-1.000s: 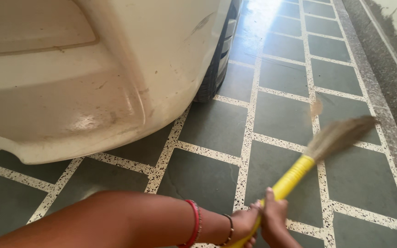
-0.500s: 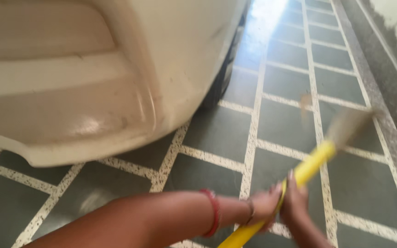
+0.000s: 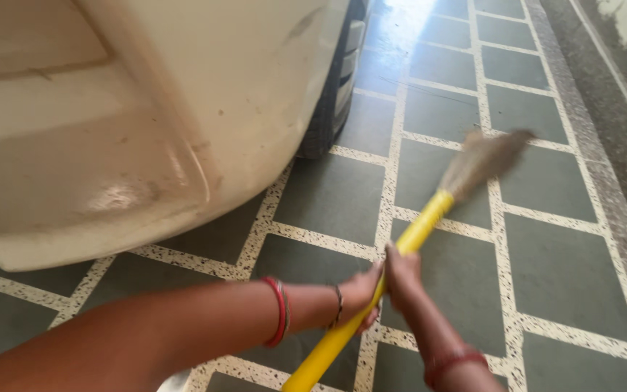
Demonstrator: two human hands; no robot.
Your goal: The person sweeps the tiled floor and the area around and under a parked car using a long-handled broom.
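A broom with a yellow handle (image 3: pixel 371 305) and a brown bristle head (image 3: pixel 482 158) slants across the tiled floor toward the upper right. My left hand (image 3: pixel 361 294) grips the handle from the left, with red and dark bangles on its wrist. My right hand (image 3: pixel 403 274) is closed around the handle just above it, a red bangle on that wrist. The bristles rest blurred over a grey tile.
A white car bumper (image 3: pixel 110 131) fills the upper left, with a black tyre (image 3: pixel 328 109) behind it. The floor is grey tiles (image 3: pixel 335 196) with speckled white joints. A dark stone strip (image 3: pixel 622 145) and a wall base run along the right.
The broom head has swept left and farther from me across the tiles. Both hands have moved left and up with the handle, and more of my right forearm shows.
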